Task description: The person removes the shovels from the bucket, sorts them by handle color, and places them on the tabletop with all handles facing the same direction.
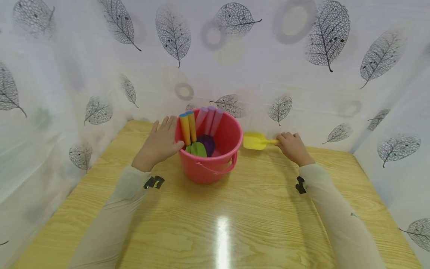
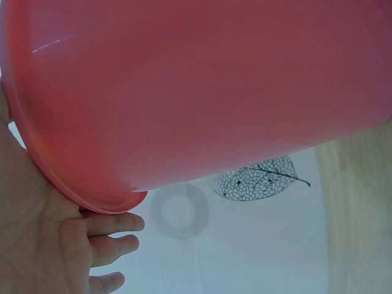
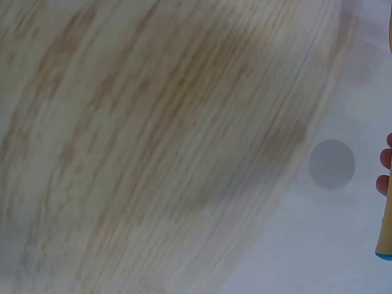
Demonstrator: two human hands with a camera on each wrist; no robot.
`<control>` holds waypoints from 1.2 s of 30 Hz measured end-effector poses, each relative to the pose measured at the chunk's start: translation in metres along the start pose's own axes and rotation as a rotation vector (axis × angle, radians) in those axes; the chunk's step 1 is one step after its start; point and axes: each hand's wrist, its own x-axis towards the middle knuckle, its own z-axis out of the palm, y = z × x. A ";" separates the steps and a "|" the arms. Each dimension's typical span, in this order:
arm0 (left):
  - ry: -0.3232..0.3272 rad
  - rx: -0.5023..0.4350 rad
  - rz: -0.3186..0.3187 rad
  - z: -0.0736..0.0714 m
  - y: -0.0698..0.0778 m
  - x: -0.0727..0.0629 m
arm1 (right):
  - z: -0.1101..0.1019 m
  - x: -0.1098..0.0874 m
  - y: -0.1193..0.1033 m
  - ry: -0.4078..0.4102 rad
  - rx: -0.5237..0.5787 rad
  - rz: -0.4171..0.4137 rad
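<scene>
A pink bucket (image 1: 205, 170) stands upright on the table, its handle hanging down at the front right. Inside it lean toy tools with yellow handles (image 1: 189, 127) and pink handles (image 1: 212, 121); a green head (image 1: 198, 149) and a purple head (image 1: 209, 144) show lower down. My left hand (image 1: 161, 142) rests against the bucket's left side with fingers straight, the palm at the rim (image 2: 58, 184) in the left wrist view. To the right of the bucket, my right hand (image 1: 293, 146) grips a yellow toy shovel (image 1: 255, 141) by its handle, the blade pointing at the bucket.
The wooden table (image 1: 268, 216) ends at the back against a white curtain (image 1: 201, 82) printed with leaves. The curtain also hangs along both sides. A bright light reflection (image 1: 223, 243) lies on the tabletop near the front.
</scene>
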 end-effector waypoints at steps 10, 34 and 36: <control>-0.009 -0.003 -0.004 0.000 -0.001 0.000 | 0.011 0.000 -0.002 -0.094 0.021 0.028; 0.001 -0.003 0.002 -0.002 0.000 0.001 | 0.024 -0.002 0.001 -0.141 0.016 0.047; 0.000 -0.004 0.001 -0.001 0.000 0.001 | 0.024 -0.002 0.001 -0.149 0.014 0.046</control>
